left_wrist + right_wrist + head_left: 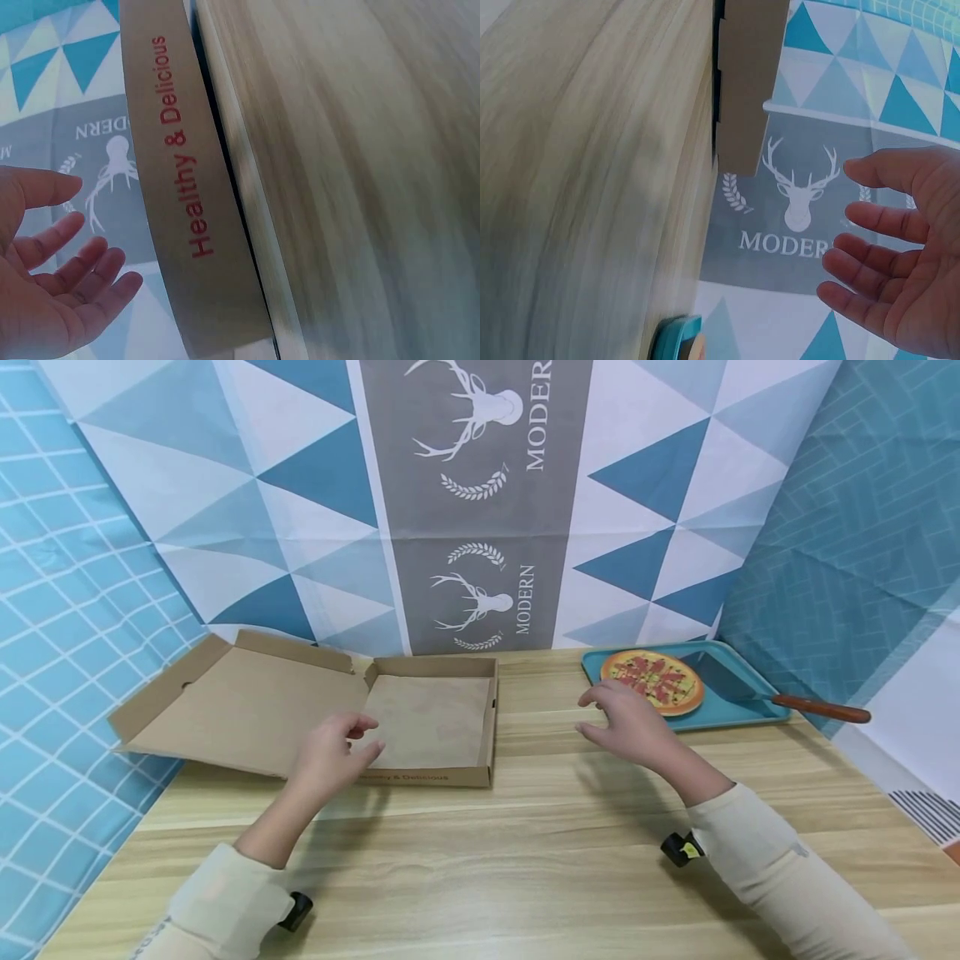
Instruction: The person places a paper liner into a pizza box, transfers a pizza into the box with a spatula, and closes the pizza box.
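My left hand [330, 758] hovers over the near side of an opened cardboard pizza box [491, 727], its fingers loosely bent around nothing. The box's lid [247, 702] is folded back to the left, and a sheet of brown paper [427, 718] lines the base. In the left wrist view, the box's front wall [172, 150] carries red lettering. My right hand [626, 722] is in the air just in front of a pizza [686, 693], overlapping its near edge in the head view, with nothing in its relaxed fingers. The pizza lies on a teal tray [705, 722].
A pizza server [720, 677] rests on the tray's right part, its wooden handle [821, 707] jutting past the tray's right edge. The wooden table [465, 868] meets a patterned cloth backdrop [480, 518] behind and tiled-print cloth at the left.
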`<state>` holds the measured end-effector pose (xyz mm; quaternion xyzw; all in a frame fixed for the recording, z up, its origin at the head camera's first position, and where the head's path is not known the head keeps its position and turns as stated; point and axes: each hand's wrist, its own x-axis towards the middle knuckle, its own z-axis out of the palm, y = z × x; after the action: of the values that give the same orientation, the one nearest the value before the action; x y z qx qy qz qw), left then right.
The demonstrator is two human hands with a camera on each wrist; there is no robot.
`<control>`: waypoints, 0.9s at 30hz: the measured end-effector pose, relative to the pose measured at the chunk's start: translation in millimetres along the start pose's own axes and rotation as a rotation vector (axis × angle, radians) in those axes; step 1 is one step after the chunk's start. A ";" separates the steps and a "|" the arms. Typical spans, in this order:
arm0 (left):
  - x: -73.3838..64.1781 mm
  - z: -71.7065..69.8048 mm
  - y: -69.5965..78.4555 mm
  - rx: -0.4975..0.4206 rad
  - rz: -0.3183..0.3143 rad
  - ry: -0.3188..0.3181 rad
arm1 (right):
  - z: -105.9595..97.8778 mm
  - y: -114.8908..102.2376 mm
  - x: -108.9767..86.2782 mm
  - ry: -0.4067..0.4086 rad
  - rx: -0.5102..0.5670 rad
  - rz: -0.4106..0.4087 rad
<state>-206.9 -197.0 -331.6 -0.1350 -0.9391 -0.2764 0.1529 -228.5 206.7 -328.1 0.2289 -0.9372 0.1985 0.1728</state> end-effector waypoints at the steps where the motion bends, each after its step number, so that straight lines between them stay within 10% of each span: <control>1: 0.4 1.8 0.9 0.004 0.010 0.003 | -1.1 1.1 -1.2 0.002 -0.006 -0.001; 27: 22.7 44.0 69.4 -0.113 0.173 0.009 | -26.4 35.9 -20.9 0.148 -0.066 0.003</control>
<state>-213.6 -112.2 -325.4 -0.2226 -0.9063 -0.3152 0.1725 -222.8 255.5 -324.5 0.2065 -0.9281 0.1842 0.2490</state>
